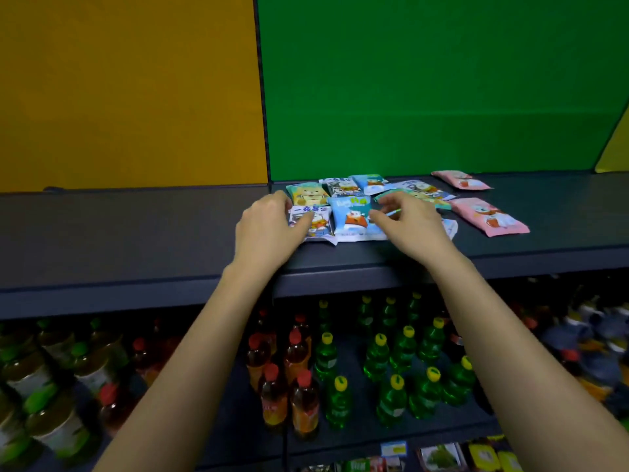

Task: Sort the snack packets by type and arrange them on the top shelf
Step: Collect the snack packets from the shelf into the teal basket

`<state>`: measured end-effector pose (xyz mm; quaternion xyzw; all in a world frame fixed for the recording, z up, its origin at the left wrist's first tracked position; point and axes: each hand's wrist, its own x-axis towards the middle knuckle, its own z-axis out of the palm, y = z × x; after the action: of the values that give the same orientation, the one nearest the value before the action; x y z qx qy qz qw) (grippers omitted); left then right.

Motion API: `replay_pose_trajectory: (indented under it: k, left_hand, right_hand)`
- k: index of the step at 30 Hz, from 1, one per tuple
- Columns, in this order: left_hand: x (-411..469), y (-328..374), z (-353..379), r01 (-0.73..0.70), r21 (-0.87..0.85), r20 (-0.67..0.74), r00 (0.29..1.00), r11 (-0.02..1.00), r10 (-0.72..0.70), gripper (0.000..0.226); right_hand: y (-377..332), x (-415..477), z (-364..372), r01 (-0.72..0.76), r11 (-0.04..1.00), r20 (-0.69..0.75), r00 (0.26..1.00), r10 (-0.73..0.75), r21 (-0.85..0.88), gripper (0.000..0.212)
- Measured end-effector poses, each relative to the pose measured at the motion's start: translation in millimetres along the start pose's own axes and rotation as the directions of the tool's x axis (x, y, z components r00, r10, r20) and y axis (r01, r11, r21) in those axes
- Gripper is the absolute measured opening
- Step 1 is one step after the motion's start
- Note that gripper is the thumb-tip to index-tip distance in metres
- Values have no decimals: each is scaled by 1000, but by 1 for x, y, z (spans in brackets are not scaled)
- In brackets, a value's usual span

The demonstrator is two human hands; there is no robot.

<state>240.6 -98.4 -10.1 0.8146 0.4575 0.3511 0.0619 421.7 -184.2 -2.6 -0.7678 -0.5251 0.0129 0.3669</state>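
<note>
The top shelf [136, 233] is dark grey, backed by an orange panel [129, 90] and a green panel [425, 83]. The snack packets lie flat in a loose cluster on it, below the green panel.

At the front of the cluster are a white packet [318, 223] and, touching it at 3 o'clock, a blue packet [352, 216]. Behind them, at 12 o'clock, are a teal packet [304, 194], a second white packet [342, 185] and a second blue packet [369, 182]. 2 pink packets lie apart from the cluster: the near pink packet [490, 218] at 3 o'clock and the far pink packet [459, 179] at 1 o'clock.

The left hand [269, 226] has its thumb resting on the front white packet and its fingers [280, 199] curled at the packet's 10 o'clock corner. The picture is too blurred to tell whether they pinch it.

The right hand [412, 226] hovers over the cluster's 3 o'clock side with its fingers loosely curled and its thumb tip at the front blue packet's right edge. I cannot tell whether it grips anything.

At 6 o'clock a lower shelf holds green bottles [401, 352] and red-capped bottles [289, 376].
</note>
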Motion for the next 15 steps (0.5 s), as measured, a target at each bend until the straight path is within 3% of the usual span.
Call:
replay_pose_trajectory:
  k: [2,4,10,15]
  left_hand:
    - [58,1,34,52,47,115,992,998,-57,55]
    - [63,6,40,93,108,231,966,990,-116,70]
    - [74,11,49,155,146,323,926,977,-195,89]
    - [85,12,44,287,97,407,862,953,-301,95]
  right_hand:
    - [7,61,17,-40,998,8,999,40,-52,43]
    - [4,68,24,-53,989,39,998,58,-137,49]
    - [4,77,43,-82,938,112,986,127,-338,71]
    - [7,86,41,-110,945,129,979,156,-307,73]
